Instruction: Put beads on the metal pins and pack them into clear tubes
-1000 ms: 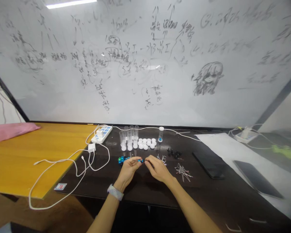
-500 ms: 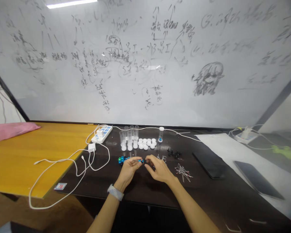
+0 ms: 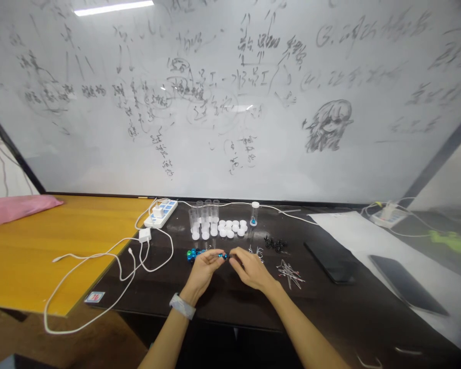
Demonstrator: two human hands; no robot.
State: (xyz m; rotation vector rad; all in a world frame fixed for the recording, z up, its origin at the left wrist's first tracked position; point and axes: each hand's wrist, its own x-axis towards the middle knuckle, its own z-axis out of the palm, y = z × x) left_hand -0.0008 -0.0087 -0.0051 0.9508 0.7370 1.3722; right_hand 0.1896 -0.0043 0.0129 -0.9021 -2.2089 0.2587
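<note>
Close together over the dark table, both my hands work on one small piece. My left hand [image 3: 204, 269] is closed in a pinch on a small shiny blue part [image 3: 222, 255]. At its right end my right hand [image 3: 250, 267] is also closed, thumb and forefinger meeting around a tiny dark bit that I cannot make out clearly. Just left of my left hand lies a pile of shiny blue and green parts [image 3: 193, 254], partly hidden by that hand. Beyond my right hand are small black parts [image 3: 275, 244] and thin white pieces [image 3: 256, 253].
Clear tubes [image 3: 215, 211] and several white caps [image 3: 230, 233] stand behind my hands. One capped tube [image 3: 254, 215] holds something blue. Thin wire-like pieces [image 3: 290, 274] and a black phone-like slab [image 3: 328, 262] lie rightward. A power strip [image 3: 169, 209] and white cables [image 3: 119, 253] are at left.
My right fingertips have shifted slightly left and up around the end of the blue part, and less of the dark bit shows. My left hand stays almost still.
</note>
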